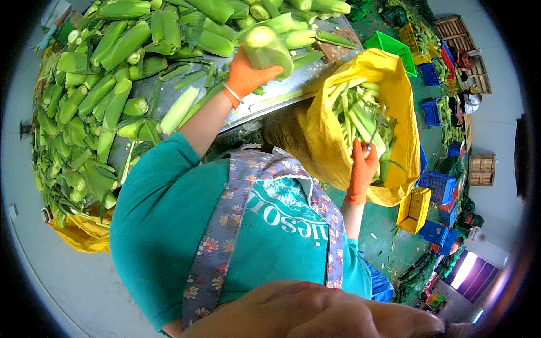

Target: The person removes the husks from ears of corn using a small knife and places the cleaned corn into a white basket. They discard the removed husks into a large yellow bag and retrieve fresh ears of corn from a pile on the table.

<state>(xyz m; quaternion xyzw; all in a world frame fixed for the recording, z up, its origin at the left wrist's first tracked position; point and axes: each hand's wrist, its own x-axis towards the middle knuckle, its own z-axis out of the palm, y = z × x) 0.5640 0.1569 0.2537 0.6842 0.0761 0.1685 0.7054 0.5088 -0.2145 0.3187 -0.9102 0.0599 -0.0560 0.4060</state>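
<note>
Yellow sack (404,155) of green husks (359,111), left hand (246,75) clasping corn (271,52), right hand (362,170), hold unclear

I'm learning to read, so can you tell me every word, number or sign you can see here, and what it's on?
Teal shirt: white lettering on the chest, upside down and partly covered by the flowered apron. I won't copy it out.
Yellow sack: no writing that I can make out.
Blue crates at the right: any marks are too small to read.
</note>
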